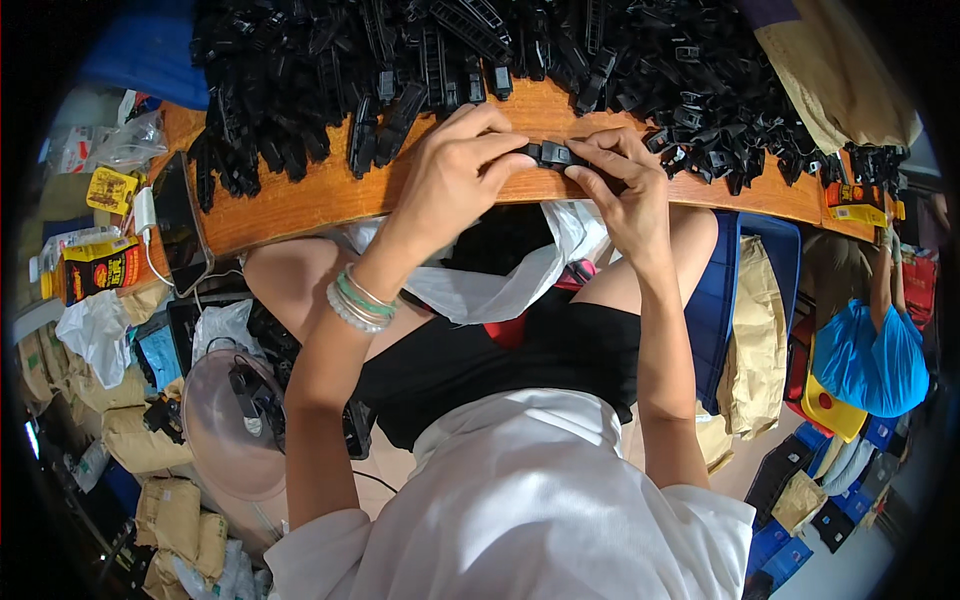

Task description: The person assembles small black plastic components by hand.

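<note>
Between my two hands, just above the near edge of the wooden table, is a small black plastic part (553, 153) with a blocky middle. My left hand (465, 160) pinches its left end between thumb and fingers. On the other end, the thumb and fingers of my right hand (622, 180) are closed. Whether it is one piece or two joined pieces I cannot tell. Beyond my hands lies a large heap of black plastic parts (300, 80), some long and ladder-like, others short and blocky.
The wooden table (270, 205) runs across in front of me. A brown paper bag (835, 80) leans at the far right. Beside my right leg stands a blue bin (712, 310); a translucent tub (235, 430) is at my left. A person in blue (868, 360) is at the right.
</note>
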### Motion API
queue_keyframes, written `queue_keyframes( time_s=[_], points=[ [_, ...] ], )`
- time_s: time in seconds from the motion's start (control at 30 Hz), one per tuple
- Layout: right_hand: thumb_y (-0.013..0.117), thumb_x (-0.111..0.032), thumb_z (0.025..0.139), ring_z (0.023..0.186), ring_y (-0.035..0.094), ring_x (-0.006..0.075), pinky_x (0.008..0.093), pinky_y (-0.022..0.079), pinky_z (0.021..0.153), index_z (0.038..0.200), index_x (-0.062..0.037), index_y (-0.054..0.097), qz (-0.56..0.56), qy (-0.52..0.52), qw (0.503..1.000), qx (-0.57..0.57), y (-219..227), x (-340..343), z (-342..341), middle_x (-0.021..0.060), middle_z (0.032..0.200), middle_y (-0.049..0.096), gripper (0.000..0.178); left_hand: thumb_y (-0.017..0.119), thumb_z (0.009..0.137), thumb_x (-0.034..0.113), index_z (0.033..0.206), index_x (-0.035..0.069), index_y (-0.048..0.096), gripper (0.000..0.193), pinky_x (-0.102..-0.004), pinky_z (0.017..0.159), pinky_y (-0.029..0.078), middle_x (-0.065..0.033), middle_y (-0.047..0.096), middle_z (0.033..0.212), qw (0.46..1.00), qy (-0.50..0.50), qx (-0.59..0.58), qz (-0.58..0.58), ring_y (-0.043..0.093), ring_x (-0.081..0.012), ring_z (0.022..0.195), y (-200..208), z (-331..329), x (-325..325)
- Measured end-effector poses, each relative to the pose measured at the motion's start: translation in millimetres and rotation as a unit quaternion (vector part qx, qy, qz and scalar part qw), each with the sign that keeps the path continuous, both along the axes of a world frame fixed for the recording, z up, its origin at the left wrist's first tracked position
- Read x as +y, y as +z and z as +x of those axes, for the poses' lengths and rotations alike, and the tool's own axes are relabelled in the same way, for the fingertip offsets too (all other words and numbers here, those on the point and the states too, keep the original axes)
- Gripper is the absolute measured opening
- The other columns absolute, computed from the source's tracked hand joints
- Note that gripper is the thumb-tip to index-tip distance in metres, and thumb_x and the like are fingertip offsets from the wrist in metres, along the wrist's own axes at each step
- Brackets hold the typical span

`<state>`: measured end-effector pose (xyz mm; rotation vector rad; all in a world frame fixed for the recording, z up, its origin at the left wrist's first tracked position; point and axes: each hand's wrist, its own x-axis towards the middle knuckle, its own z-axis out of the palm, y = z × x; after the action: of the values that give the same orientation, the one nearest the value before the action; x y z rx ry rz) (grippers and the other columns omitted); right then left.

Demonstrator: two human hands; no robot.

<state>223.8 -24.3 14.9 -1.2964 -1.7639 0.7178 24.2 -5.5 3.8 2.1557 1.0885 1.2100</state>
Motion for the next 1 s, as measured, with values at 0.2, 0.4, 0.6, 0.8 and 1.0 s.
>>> queue_keyframes(
  time_s=[0.2,0.4,0.6,0.8,1.0],
  points=[
    [0.063,0.009,0.079,0.084,0.062,0.0241,0.0310,0.049,0.074,0.105,0.0017,0.069,0.064,-0.006,0.997,-0.051,4,-7,2,0.0127,0.092,0.061,0.027,0.074,0.081,0.010,0.099,-0.005,0.066,0.025,-0.0283,0.059,0.046,-0.0086,0.060,0.087,1.000,0.008,-0.016,-0.011,0.056,-0.0159,0.063,-1,15,16],
    [0.070,-0.009,0.075,0.092,0.054,0.0267,0.0371,0.040,0.079,0.113,-0.0043,0.065,0.148,-0.179,0.945,-0.229,-10,36,-2,0.0106,0.099,0.058,0.039,0.061,0.087,0.013,0.114,0.003,0.060,0.029,-0.0445,0.068,0.052,-0.0148,0.060,0.097,0.988,0.065,0.136,0.033,0.063,-0.0360,0.079,3,66,49],
    [0.070,-0.004,0.070,0.092,0.054,0.0284,0.0385,0.041,0.079,0.109,-0.0022,0.063,0.188,-0.157,0.943,-0.225,-21,21,-4,0.0115,0.098,0.057,0.039,0.064,0.083,0.016,0.102,0.002,0.061,0.024,-0.0425,0.066,0.053,-0.0132,0.063,0.093,0.992,0.061,0.107,0.027,0.065,-0.0340,0.076,1,63,42],
    [0.077,-0.006,0.068,0.093,0.057,0.0318,0.0406,0.047,0.077,0.093,-0.0011,0.063,0.158,-0.109,0.972,-0.136,-18,9,-3,0.0124,0.098,0.057,0.029,0.068,0.079,0.012,0.099,0.001,0.061,0.024,-0.0377,0.065,0.052,-0.0140,0.065,0.086,0.994,0.061,0.056,-0.074,0.066,-0.0273,0.073,7,44,21],
    [0.078,-0.006,0.071,0.079,0.060,0.0251,0.0356,0.049,0.070,0.085,0.0016,0.063,0.147,-0.069,0.978,-0.133,-11,13,3,0.0108,0.090,0.058,0.022,0.063,0.078,-0.001,0.096,-0.001,0.061,0.018,-0.0385,0.064,0.048,-0.0112,0.057,0.078,0.996,0.081,0.021,-0.011,0.056,-0.0261,0.067,15,19,6]
  ],
)
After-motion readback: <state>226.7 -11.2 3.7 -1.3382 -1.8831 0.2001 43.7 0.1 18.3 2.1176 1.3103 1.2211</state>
